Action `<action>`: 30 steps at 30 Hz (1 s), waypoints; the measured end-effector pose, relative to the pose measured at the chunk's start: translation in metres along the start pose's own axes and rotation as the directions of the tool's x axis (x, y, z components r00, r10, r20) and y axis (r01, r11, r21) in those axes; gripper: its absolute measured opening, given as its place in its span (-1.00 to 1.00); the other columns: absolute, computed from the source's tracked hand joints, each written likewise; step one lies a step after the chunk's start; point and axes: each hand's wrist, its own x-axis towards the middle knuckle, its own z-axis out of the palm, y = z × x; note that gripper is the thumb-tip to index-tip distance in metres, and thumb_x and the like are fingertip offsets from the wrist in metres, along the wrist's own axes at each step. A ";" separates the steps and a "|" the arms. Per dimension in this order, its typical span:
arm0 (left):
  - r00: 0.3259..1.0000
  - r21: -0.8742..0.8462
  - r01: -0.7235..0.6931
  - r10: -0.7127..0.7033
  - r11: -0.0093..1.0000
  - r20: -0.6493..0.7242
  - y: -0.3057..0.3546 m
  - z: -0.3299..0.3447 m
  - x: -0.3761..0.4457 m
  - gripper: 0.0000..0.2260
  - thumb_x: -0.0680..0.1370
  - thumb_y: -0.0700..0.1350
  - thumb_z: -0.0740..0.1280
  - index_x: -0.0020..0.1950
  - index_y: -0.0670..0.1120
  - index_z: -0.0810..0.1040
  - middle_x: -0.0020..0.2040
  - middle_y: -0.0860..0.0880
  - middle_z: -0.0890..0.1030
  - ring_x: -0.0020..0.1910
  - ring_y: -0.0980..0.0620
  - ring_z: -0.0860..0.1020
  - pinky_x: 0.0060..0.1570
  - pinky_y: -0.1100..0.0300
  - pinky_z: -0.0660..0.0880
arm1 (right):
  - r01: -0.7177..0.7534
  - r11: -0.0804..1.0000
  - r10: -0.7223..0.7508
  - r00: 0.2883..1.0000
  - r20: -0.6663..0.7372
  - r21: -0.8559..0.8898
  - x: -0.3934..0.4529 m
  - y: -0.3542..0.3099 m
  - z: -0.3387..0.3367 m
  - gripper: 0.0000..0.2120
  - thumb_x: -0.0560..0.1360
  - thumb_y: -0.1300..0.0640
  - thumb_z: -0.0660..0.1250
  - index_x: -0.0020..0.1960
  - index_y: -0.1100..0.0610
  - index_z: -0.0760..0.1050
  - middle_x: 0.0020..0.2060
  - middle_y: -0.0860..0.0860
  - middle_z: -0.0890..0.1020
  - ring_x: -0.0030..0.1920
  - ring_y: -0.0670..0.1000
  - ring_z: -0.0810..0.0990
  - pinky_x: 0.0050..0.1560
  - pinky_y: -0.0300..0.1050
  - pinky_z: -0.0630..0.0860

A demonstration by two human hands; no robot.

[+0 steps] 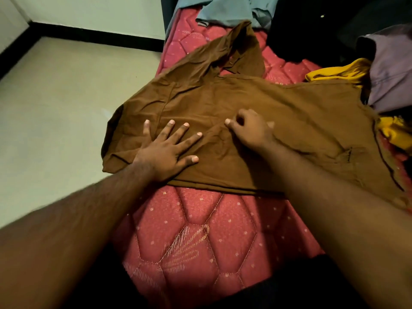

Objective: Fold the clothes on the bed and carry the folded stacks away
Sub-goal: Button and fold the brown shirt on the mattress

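Observation:
A brown collared shirt (pixel 278 112) lies spread across the red quilted mattress (pixel 200 230), its collar pointing away and one sleeve hanging over the bed's left edge. My left hand (pixel 165 150) presses flat on the shirt near that sleeve, fingers spread. My right hand (pixel 249 128) rests on the middle of the shirt with fingers curled, pinching a ridge of the brown cloth between thumb and fingertips.
Unfolded clothes lie around: a grey-blue garment (pixel 227 12) at the far end, a black one (pixel 312 30) beside it, a purple one (pixel 392 70) and a yellow one (pixel 338 71) at the right. Pale floor (pixel 55 108) lies left of the bed.

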 end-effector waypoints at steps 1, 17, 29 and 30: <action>1.000 0.010 0.012 -0.012 1.000 0.015 0.000 -0.002 0.000 -0.41 0.48 0.44 -0.27 0.50 0.37 -0.27 0.61 0.11 -0.14 0.58 -0.04 -0.16 0.35 -0.42 -0.30 | 0.085 0.987 -0.099 0.990 -0.101 -0.133 -0.011 0.008 0.000 -0.71 0.53 -0.20 0.21 0.05 -0.02 0.50 0.07 -0.01 0.53 0.09 0.02 0.47 0.15 0.10 0.30; 0.999 -0.097 0.042 -0.042 0.994 0.002 0.092 0.006 0.040 -0.28 0.50 0.44 -0.18 0.59 0.15 -0.14 0.59 0.22 -0.12 0.58 0.02 -0.15 0.36 -0.41 -0.25 | -0.097 0.846 0.153 0.986 0.064 -0.524 -0.091 0.226 -0.081 -0.06 0.23 -0.63 -0.37 0.53 -0.25 -0.23 0.57 -0.08 -0.09 0.56 0.08 -0.11 0.49 0.16 -0.14; 0.991 -0.223 -0.062 0.032 0.973 -0.134 0.172 -0.028 0.123 -0.74 0.62 0.10 0.21 0.19 0.00 0.53 0.18 -0.07 0.48 0.23 -0.13 0.43 0.30 -0.16 0.23 | -0.117 0.942 0.087 0.990 -0.108 -0.313 -0.068 0.233 -0.091 -0.50 0.42 -0.36 0.14 0.15 -0.08 0.55 -0.01 -0.04 0.46 0.24 0.08 0.40 0.25 0.09 0.22; 0.983 -0.260 -0.120 0.079 0.958 -0.165 0.167 -0.029 0.126 -0.76 0.62 0.08 0.21 0.17 -0.02 0.52 0.15 -0.08 0.48 0.18 -0.14 0.46 0.21 -0.10 0.32 | -0.100 0.957 0.069 0.990 -0.123 -0.274 -0.065 0.236 -0.097 -0.67 0.43 -0.30 0.27 -0.02 -0.08 0.56 -0.12 -0.06 0.41 0.15 0.12 0.43 0.15 0.08 0.27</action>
